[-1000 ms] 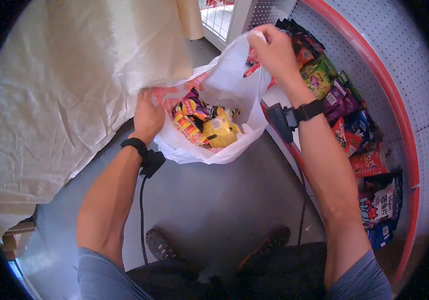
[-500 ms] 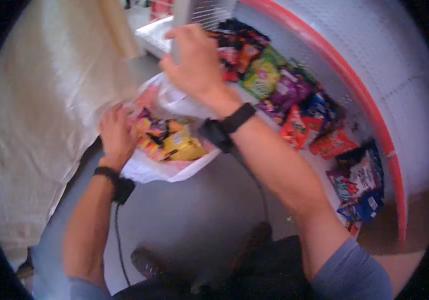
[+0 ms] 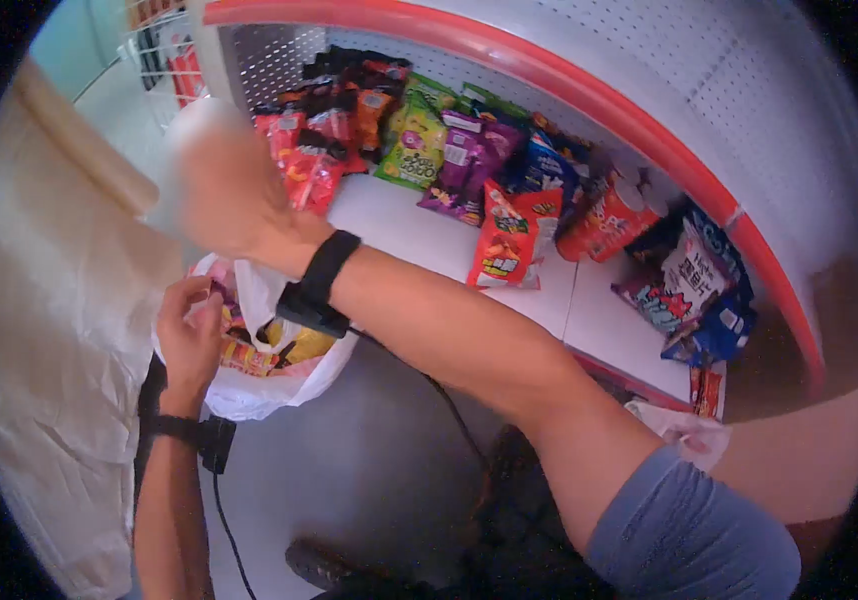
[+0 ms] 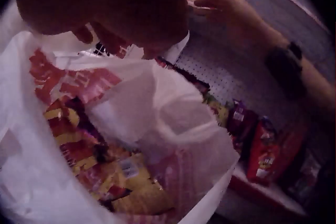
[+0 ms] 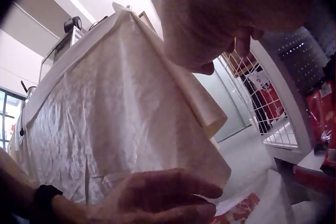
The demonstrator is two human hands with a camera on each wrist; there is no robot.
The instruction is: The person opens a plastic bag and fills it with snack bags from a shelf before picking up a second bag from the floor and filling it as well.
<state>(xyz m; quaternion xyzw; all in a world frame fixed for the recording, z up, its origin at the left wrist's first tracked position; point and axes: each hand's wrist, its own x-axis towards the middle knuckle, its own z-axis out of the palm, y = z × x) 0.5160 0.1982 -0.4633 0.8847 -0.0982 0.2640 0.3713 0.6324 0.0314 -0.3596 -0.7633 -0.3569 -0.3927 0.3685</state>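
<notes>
the white bag (image 3: 271, 398), beside the shelf (image 3: 394, 225), should be light, soft and slippery; grasp it at the rim. count: one bag; overlapping snack packets (image 4: 139, 187) inside cannot be counted. left hand (image 3: 189, 335): fingers bent at the rim, grip cannot be confirmed. right hand (image 3: 234, 195): fingers loosely bent, no object visible.

Right hand (image 3: 229, 190) blurred, head view; white bag (image 3: 264, 398) partly hidden behind wrist camera (image 3: 311, 312).

Shop indicated. Snack packets (image 3: 414, 145) are stocked on a perforated-back shelf (image 3: 399, 215) right of the right hand (image 3: 231, 185); a wire rack (image 3: 156, 68) is seen beyond the hand.
</notes>
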